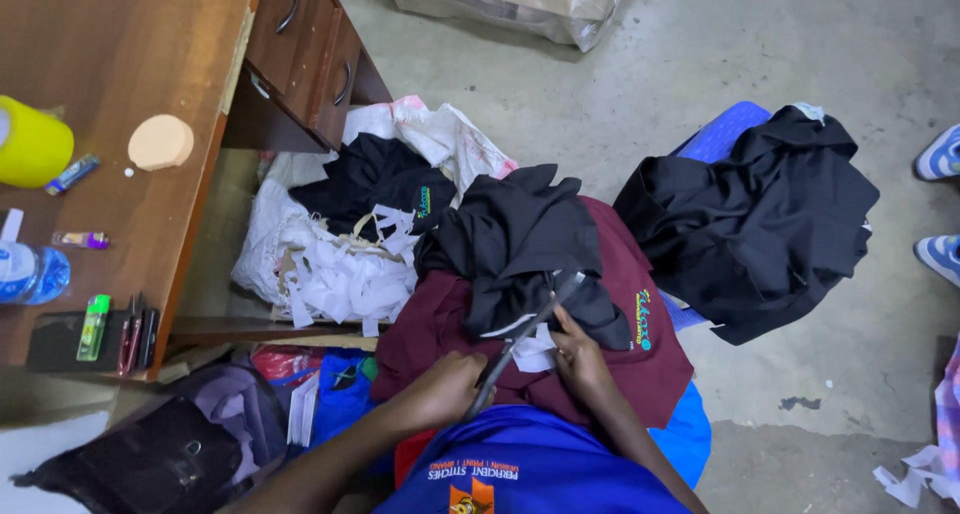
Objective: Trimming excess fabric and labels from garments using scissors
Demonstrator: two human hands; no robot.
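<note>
Fingers of my left hand (440,389) curled tight round the handles of the scissors (525,336), blades slightly parted and angled up and away from me. Fingers of my right hand (580,359) pinched on a white strip (533,355) at the edge of the black garment (520,239), which lies heaped on my lap over a maroon garment (640,359).

Handling, as I judge it: the cloth is light, limp, slumps wherever it isn't held; best taken right beside the strip and kept taut (slack fabric would fold between the blades). Scissors stiff, metal, gripped at the loops.

Containers: a white sack (265,234) on the floor by the wooden desk (120,64), open, holding dark clothing (370,179) and a tangle of white offcuts (345,274). A second black pile (760,224) sits on a blue stool (725,134), well apart.
</note>
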